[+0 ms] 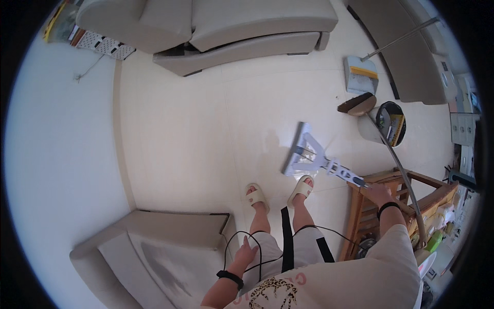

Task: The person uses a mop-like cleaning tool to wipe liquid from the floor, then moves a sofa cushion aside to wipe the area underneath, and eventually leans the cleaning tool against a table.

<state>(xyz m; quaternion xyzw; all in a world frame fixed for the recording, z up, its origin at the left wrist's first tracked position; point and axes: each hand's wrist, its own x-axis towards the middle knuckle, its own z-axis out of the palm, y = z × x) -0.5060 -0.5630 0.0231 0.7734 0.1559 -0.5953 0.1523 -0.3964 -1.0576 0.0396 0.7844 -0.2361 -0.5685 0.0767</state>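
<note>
My right hand [379,193] is closed around the handle of a light grey and white squeeze mop [315,154]. The mop stretches away to the left from my fist, and its wide flat head lies on the floor in front of my right foot. My left hand [246,253] hangs beside my left thigh, with a finger stretched out and nothing plainly held. A black cable [261,252] loops about this hand and crosses my shorts. My feet, in cream slippers [257,196], stand just short of the mop head.
A broom [360,105] slants past a waste bin [369,129] toward a wooden rack [355,216] on my right. Farther off stands a long-handled dustpan [360,77]. Grey sofas [247,56] line the far side; another grey seat [180,221] is at near left, beside the white wall [62,149].
</note>
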